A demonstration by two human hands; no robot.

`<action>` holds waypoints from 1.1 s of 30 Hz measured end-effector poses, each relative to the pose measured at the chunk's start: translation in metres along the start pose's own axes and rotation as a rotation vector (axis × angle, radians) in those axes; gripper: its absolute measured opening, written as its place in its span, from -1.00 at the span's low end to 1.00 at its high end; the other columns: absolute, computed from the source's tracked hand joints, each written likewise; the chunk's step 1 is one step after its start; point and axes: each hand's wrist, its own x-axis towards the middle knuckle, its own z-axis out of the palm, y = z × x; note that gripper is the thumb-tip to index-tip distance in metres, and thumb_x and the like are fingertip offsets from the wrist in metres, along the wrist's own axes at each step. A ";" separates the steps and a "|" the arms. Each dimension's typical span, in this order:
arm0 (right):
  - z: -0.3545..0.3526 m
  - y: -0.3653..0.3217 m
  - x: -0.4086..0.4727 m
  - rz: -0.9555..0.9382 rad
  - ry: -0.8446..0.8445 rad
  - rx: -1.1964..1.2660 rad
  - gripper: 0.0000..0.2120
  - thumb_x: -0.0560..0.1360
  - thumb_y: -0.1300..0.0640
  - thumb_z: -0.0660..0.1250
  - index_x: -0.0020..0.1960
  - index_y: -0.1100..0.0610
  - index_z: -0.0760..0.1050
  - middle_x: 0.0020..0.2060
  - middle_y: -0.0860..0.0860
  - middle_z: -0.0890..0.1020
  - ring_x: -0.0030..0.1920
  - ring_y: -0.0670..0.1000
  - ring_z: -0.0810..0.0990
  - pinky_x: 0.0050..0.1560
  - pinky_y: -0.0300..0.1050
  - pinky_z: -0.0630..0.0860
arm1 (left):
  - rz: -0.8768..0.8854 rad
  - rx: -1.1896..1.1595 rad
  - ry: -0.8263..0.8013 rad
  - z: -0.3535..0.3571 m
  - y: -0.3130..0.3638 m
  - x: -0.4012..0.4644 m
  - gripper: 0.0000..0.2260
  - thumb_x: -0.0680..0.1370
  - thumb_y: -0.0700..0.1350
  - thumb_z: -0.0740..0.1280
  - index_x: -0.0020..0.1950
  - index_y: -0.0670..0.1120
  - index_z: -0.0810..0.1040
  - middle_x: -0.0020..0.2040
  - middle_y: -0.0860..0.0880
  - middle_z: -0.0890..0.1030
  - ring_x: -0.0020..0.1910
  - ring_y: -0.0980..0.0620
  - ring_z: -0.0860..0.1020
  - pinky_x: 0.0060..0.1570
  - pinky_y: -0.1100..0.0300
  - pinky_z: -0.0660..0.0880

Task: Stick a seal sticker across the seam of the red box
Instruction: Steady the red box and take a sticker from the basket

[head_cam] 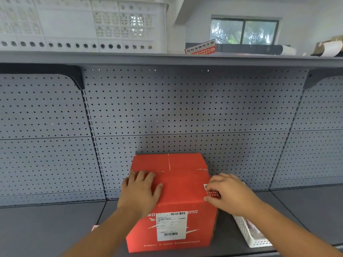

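A red cardboard box (178, 184) stands on the grey shelf (46, 229), with a white shipping label on its near face. Its top seam runs from the back edge toward me. My left hand (141, 191) lies flat on the left part of the top. My right hand (228, 193) is at the box's right top edge, with its fingers pressed on a red and white seal sticker (210, 191) that lies over that edge. Most of the sticker is hidden under my fingers.
A small white plastic basket (248, 232) sits just right of the box. A scrap of red and white paper (95, 227) lies left of it. Grey pegboard (185, 112) backs the shelf. Overhead, an upper shelf holds a white crate (83, 25) and another red sticker sheet (201, 48).
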 end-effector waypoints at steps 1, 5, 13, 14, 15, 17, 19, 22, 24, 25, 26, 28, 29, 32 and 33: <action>0.000 0.000 0.000 -0.009 0.001 -0.007 -0.64 0.51 -0.32 0.27 0.13 -0.13 0.61 0.11 -0.23 0.59 0.13 -0.13 0.48 0.23 -0.09 0.34 | 0.001 0.001 0.003 0.000 0.000 0.000 -0.48 0.59 0.35 -0.04 0.41 0.15 0.39 0.41 0.06 0.44 0.48 -0.13 0.27 0.47 -0.20 0.21; 0.000 0.001 0.000 -0.030 0.026 -0.024 -0.68 0.52 -0.29 0.25 0.06 -0.12 0.62 0.04 -0.22 0.61 0.08 -0.11 0.51 0.16 -0.11 0.34 | -0.007 0.000 0.012 0.002 -0.001 0.000 -0.48 0.58 0.35 -0.04 0.40 0.16 0.39 0.40 0.07 0.45 0.47 -0.12 0.28 0.47 -0.19 0.22; -0.001 -0.002 -0.002 -0.035 0.047 -0.039 -0.78 0.54 -0.15 0.26 -0.02 -0.09 0.63 -0.01 -0.20 0.64 0.01 -0.11 0.53 0.14 -0.10 0.37 | -0.012 0.003 0.007 0.002 0.000 0.000 -0.49 0.58 0.35 -0.04 0.39 0.16 0.39 0.40 0.08 0.45 0.50 -0.15 0.26 0.47 -0.19 0.22; -0.001 -0.002 -0.002 -0.035 0.053 -0.030 -0.79 0.54 -0.14 0.26 -0.03 -0.08 0.63 -0.01 -0.20 0.64 0.01 -0.11 0.52 0.13 -0.11 0.37 | -0.014 0.008 0.004 0.001 0.000 -0.001 -0.49 0.59 0.35 -0.04 0.40 0.16 0.39 0.41 0.08 0.44 0.51 -0.15 0.25 0.48 -0.19 0.21; -0.001 -0.003 -0.002 -0.033 0.056 -0.021 -0.80 0.54 -0.13 0.27 -0.05 -0.08 0.63 0.00 -0.21 0.63 0.02 -0.11 0.51 0.11 -0.12 0.36 | -0.015 0.010 0.002 0.001 0.001 -0.001 -0.50 0.59 0.34 -0.04 0.41 0.16 0.38 0.42 0.08 0.44 0.52 -0.16 0.24 0.48 -0.18 0.20; -0.002 -0.004 -0.002 -0.023 0.048 -0.002 -0.82 0.55 -0.11 0.28 -0.07 -0.07 0.61 0.00 -0.22 0.61 0.03 -0.12 0.49 0.12 -0.14 0.35 | -0.013 0.008 0.004 -0.001 0.002 -0.002 -0.50 0.59 0.34 -0.03 0.41 0.16 0.38 0.42 0.08 0.44 0.52 -0.16 0.24 0.48 -0.18 0.19; -0.002 -0.005 -0.003 -0.006 0.037 0.017 -0.83 0.55 -0.10 0.28 -0.10 -0.07 0.59 0.00 -0.22 0.59 0.04 -0.12 0.48 0.16 -0.13 0.37 | -0.013 0.009 0.002 -0.001 0.002 -0.002 -0.50 0.59 0.34 -0.03 0.42 0.16 0.38 0.43 0.08 0.44 0.52 -0.16 0.24 0.49 -0.18 0.19; -0.004 -0.006 -0.003 0.015 0.041 0.036 -0.84 0.54 -0.10 0.27 -0.14 -0.07 0.54 -0.02 -0.22 0.58 0.03 -0.13 0.47 0.10 -0.21 0.34 | -0.012 0.012 0.000 -0.001 0.002 -0.002 -0.50 0.59 0.34 -0.03 0.42 0.16 0.37 0.43 0.07 0.44 0.53 -0.16 0.23 0.49 -0.18 0.19; -0.006 -0.007 -0.003 0.033 0.047 0.047 -0.85 0.54 -0.07 0.27 -0.19 -0.08 0.47 -0.05 -0.20 0.57 0.01 -0.13 0.46 -0.06 -0.34 0.24 | -0.010 0.016 0.001 -0.001 0.002 -0.003 -0.50 0.59 0.34 -0.03 0.42 0.16 0.38 0.43 0.07 0.44 0.53 -0.16 0.23 0.49 -0.18 0.19; -0.006 -0.007 -0.003 0.047 0.051 0.056 -0.85 0.53 -0.06 0.28 -0.21 -0.08 0.45 -0.06 -0.20 0.57 -0.01 -0.13 0.45 -0.11 -0.37 0.20 | -0.009 0.017 0.001 -0.001 0.002 -0.003 -0.49 0.59 0.34 -0.04 0.42 0.16 0.38 0.43 0.07 0.44 0.53 -0.16 0.23 0.49 -0.18 0.19; -0.006 -0.006 -0.002 0.063 0.057 0.069 -0.84 0.52 -0.05 0.29 -0.22 -0.07 0.44 -0.07 -0.20 0.56 -0.01 -0.13 0.45 -0.12 -0.35 0.21 | -0.007 0.017 0.002 -0.002 0.002 -0.003 -0.49 0.59 0.34 -0.04 0.42 0.16 0.38 0.42 0.07 0.44 0.53 -0.17 0.23 0.49 -0.19 0.19; -0.005 -0.003 -0.002 0.094 0.060 0.096 -0.84 0.51 -0.04 0.30 -0.22 -0.03 0.48 -0.08 -0.20 0.56 0.00 -0.11 0.47 -0.05 -0.25 0.32 | -0.006 0.015 0.006 -0.002 0.002 -0.004 -0.48 0.59 0.34 -0.05 0.41 0.15 0.39 0.42 0.07 0.45 0.52 -0.17 0.24 0.49 -0.19 0.19; -0.005 -0.001 -0.002 0.104 0.058 0.107 -0.84 0.50 -0.04 0.30 -0.22 -0.02 0.50 -0.09 -0.20 0.56 0.00 -0.10 0.48 0.00 -0.20 0.38 | -0.007 0.017 0.004 -0.002 0.002 -0.004 -0.48 0.59 0.34 -0.05 0.42 0.15 0.39 0.42 0.07 0.45 0.53 -0.17 0.23 0.49 -0.19 0.19; -0.006 0.001 -0.005 0.112 0.067 0.126 -0.86 0.49 -0.02 0.30 -0.22 -0.02 0.52 -0.12 -0.20 0.57 -0.01 -0.09 0.49 0.09 -0.12 0.46 | -0.007 0.020 0.006 -0.002 0.002 -0.005 -0.49 0.59 0.33 -0.04 0.42 0.16 0.39 0.42 0.07 0.45 0.52 -0.16 0.24 0.49 -0.18 0.19; -0.006 0.002 -0.005 0.117 0.073 0.130 -0.86 0.49 -0.01 0.31 -0.23 -0.03 0.51 -0.12 -0.20 0.57 -0.02 -0.10 0.49 0.08 -0.13 0.46 | -0.006 0.022 0.007 -0.003 0.003 -0.005 -0.49 0.59 0.33 -0.04 0.41 0.15 0.39 0.41 0.07 0.45 0.51 -0.15 0.25 0.49 -0.18 0.19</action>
